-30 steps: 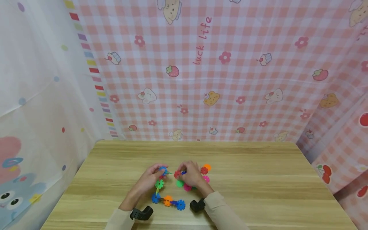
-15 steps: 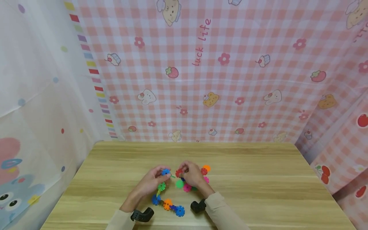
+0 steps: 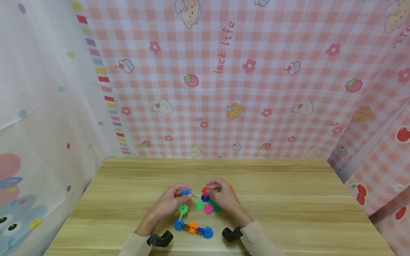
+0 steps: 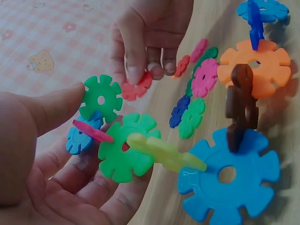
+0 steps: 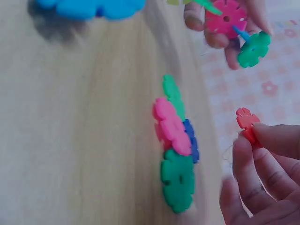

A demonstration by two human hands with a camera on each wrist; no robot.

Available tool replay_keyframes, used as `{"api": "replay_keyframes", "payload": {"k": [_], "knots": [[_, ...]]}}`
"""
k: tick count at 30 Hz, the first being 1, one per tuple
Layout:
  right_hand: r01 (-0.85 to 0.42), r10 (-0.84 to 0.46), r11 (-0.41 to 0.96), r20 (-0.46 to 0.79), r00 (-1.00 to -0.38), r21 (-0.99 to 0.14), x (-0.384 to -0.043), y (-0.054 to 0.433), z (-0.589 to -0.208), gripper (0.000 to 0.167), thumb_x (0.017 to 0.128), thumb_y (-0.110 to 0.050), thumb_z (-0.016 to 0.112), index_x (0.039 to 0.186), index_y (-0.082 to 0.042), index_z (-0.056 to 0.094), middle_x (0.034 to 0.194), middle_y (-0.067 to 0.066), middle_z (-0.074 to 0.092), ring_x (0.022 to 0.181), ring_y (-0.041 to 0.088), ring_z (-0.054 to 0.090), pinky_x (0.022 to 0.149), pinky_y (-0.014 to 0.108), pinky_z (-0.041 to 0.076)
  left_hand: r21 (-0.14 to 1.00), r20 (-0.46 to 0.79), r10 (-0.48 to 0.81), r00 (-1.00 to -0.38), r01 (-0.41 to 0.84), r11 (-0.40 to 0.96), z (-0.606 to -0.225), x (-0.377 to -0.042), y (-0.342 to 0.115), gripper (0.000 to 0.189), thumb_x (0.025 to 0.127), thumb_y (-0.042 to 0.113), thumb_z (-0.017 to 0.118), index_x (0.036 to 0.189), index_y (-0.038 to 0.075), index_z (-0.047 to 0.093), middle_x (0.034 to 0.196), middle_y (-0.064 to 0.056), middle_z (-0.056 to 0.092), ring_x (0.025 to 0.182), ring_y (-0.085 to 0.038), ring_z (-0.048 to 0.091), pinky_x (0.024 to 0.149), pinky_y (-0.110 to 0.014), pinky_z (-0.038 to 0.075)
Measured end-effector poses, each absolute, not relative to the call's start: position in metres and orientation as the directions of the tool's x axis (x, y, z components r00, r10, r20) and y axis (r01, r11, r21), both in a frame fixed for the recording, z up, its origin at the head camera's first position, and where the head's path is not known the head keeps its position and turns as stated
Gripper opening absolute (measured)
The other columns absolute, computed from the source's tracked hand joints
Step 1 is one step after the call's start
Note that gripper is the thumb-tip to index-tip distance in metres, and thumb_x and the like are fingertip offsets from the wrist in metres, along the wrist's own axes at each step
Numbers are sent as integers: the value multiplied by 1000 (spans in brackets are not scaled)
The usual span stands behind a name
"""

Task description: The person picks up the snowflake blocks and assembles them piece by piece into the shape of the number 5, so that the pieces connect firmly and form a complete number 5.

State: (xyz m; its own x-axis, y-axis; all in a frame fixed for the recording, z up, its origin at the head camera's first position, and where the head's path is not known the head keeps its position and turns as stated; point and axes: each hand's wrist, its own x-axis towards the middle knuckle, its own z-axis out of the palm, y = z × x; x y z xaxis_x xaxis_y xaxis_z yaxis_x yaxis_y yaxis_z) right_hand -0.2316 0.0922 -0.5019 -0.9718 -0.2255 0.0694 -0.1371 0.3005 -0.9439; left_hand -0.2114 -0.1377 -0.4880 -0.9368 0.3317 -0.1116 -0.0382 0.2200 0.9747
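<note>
A left hand [image 3: 168, 200] pinches a slotted-disc chain [image 3: 178, 225] trailing onto the table [image 3: 282, 202], green disc [image 4: 101, 89] outermost; near but apart, a red disc [image 3: 205, 191] sits pinched in the right hand [image 3: 225, 197]. Joining seems under way; next likely calls for alignment.

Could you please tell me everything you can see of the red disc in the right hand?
The red disc is thin, flat and round, with notches around its edge, and looks like plastic. The right hand pinches it between thumb and fingers, which partly cover it. It is held off the table, with no other piece seen joined to it.
</note>
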Motion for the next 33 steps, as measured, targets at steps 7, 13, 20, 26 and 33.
{"api": "replay_keyframes", "payload": {"k": [7,13,20,26,33], "knots": [[-85,-275,180,33,-961,-980,-218,101,-493,17,92,-1,67,108,2,66,89,13,70,79,29,70,74,43,59,972,-105,338,-935,-24,233,-486,-210,-131,40,95,26,68,123,0,57,102,-16,70,88,-26,64,72,-30,49],[-63,-307,135,19,-951,-989,-208,106,-488,20,93,2,64,112,5,64,92,18,71,81,35,72,76,44,59,975,-102,337,-936,-28,220,-487,-209,-128,39,94,25,69,121,-1,57,100,-17,70,87,-27,65,69,-27,48],[-92,-336,114,49,-941,-989,-203,108,-488,21,92,6,63,113,8,62,93,22,71,82,42,70,75,43,59,981,-85,362,-928,-14,192,-487,-209,-127,40,94,24,69,121,-3,56,105,-21,71,97,-35,68,76,-31,53],[-103,-336,155,46,-941,-983,-200,108,-487,17,91,5,64,109,5,64,92,20,72,82,36,71,74,37,59,984,-86,373,-924,-18,180,-488,-208,-125,39,94,23,69,120,-4,56,107,-22,70,98,-35,68,78,-31,55],[-111,-334,193,41,-942,-975,-201,109,-491,16,93,1,65,109,2,65,93,18,73,84,31,70,73,29,58,986,-95,378,-921,-36,162,-489,-207,-124,40,94,23,70,119,-5,56,106,-23,71,98,-35,69,76,-29,54]]}}
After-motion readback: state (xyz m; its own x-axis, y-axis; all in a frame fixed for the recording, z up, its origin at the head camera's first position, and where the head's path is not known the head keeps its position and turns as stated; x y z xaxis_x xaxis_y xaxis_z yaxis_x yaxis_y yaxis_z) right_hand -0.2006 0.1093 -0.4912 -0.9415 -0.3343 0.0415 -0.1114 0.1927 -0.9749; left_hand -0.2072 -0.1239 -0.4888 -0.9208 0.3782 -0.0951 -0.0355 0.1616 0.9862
